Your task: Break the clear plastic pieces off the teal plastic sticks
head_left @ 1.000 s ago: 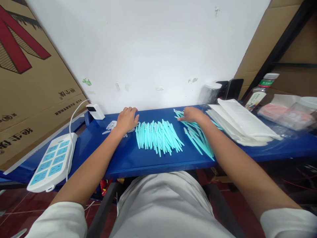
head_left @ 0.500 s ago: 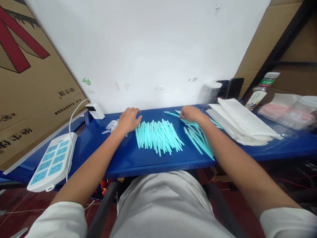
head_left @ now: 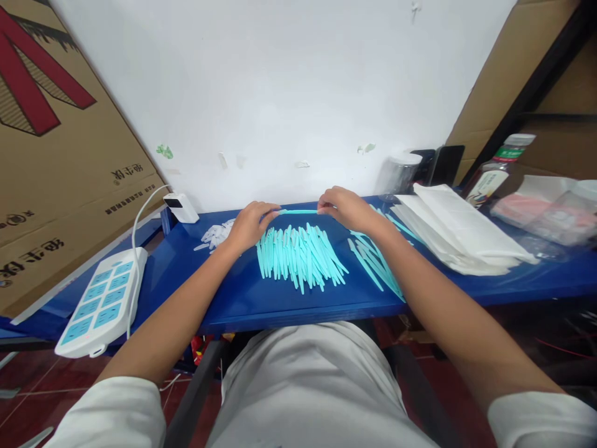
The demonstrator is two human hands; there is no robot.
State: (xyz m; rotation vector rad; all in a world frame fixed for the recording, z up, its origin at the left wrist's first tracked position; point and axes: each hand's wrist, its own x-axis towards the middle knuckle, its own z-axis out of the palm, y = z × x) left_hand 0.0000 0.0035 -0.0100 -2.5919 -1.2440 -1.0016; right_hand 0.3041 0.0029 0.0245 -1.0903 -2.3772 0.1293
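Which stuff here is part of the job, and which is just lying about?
Likely in the job:
- turquoise stick, held at its ends by both hands
- middle stick pile
- right-hand stick pile
- small whitish pieces by the left hand, less certain

Apparently just lying about:
- power strip
- white sheets
- bottle
- lidded clear jar
- cardboard box

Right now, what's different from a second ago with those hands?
The right hand has moved left from the right pile, bringing a turquoise stick beyond the middle pile. The left hand has shifted slightly right, its fingertips now at the stick's other end, seemingly pinching it. The middle pile, white pieces and power strip look unmoved.
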